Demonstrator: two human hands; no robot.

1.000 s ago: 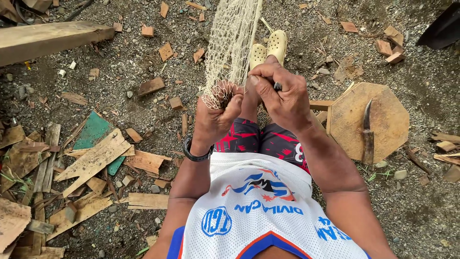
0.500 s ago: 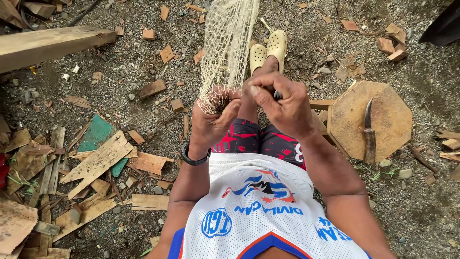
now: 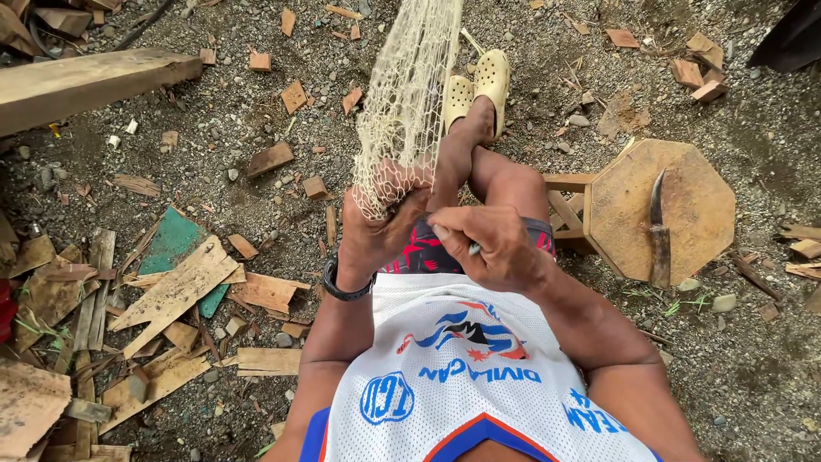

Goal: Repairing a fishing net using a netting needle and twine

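The left hand (image 3: 380, 231) is closed tight around the gathered lower edge of a cream fishing net (image 3: 409, 94), which runs taut away from the grip toward the person's feet in pale clogs (image 3: 477, 85). Just right of that grip, the right hand (image 3: 492, 248) is curled shut on a thin tool, likely a netting needle (image 3: 473, 249), of which only a small grey tip shows between the fingers. A long run of finished mesh hangs beyond the grip; the working edge sits inside the left fist, so what remains cannot be judged. Further right of the hands, a knife (image 3: 658, 227) lies on an octagonal wooden stool (image 3: 701, 205); wood scraps (image 3: 175, 291) litter the gravel to the left.
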